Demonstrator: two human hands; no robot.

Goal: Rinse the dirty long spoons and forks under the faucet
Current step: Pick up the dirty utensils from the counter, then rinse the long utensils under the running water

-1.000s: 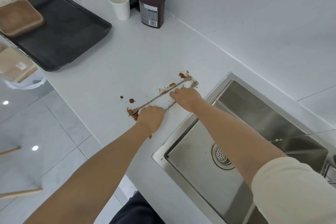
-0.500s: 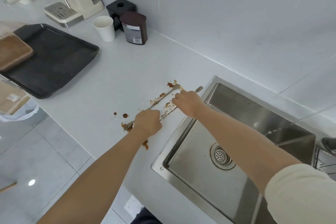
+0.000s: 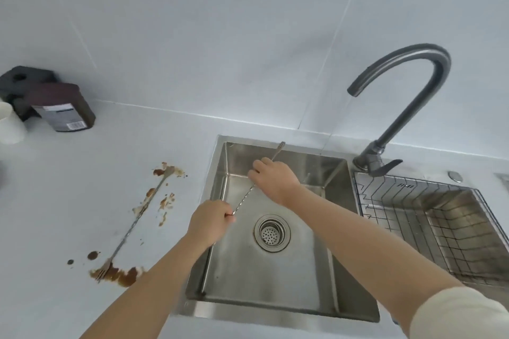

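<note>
Left hand (image 3: pixel 210 224) grips the lower end of the long fork (image 3: pixel 244 199) and right hand (image 3: pixel 275 181) is clenched round it near the tines, over the sink (image 3: pixel 220 270) and left of the faucet (image 3: pixel 410 107). Second fork (image 3: pixel 137 219) lies in sauce stains (image 3: pixel 121 275) near the worktop's front edge.

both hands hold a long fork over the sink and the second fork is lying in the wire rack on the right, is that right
Not the rack: the head view shows the second fork lying on the counter left of the sink, among brown spills. The left hand and right hand do hold the long fork over the sink.
</note>
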